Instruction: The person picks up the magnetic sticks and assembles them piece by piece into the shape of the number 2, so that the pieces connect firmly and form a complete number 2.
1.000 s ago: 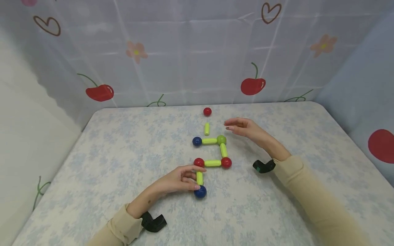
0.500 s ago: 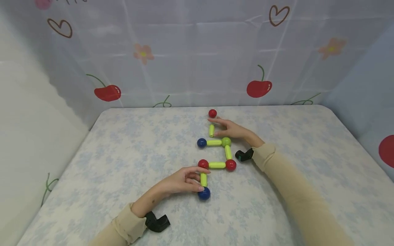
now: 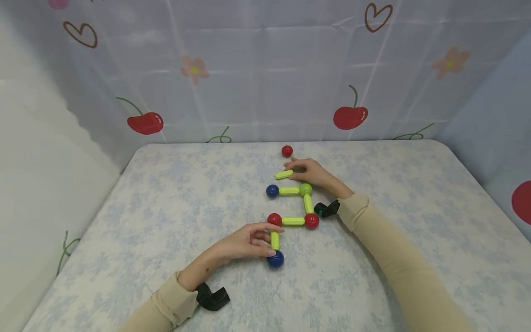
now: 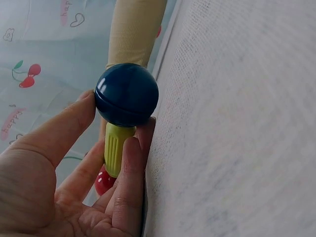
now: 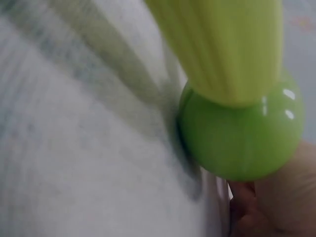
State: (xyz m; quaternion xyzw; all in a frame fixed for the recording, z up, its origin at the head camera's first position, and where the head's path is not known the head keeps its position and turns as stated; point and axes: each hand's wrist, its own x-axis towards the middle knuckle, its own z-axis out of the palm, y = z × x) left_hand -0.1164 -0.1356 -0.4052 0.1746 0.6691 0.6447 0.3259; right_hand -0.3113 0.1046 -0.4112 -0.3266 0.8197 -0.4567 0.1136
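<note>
In the head view, my left hand (image 3: 244,242) lies beside the near end of a chain of magnetic sticks and balls. Its thumb is on the near blue ball (image 3: 275,259), and its fingers lie along the yellow-green stick (image 4: 114,150) behind that ball. The index finger reaches over a red ball (image 3: 274,218). My right hand (image 3: 314,173) pinches one end of a loose yellow-green magnetic stick (image 3: 283,174), which lies sideways. Just below that hand, the green ball (image 3: 305,189) forms the chain's far right corner.
A lone red ball (image 3: 287,151) sits near the table's back edge. The chain ends at another blue ball (image 3: 272,191) and turns at a second red ball (image 3: 312,221). A printed curtain (image 3: 257,83) hangs behind the patterned table (image 3: 186,193).
My right hand has come in from the right and taken hold of the loose stick, which has turned from lengthwise to sideways. My left hand keeps its place.
</note>
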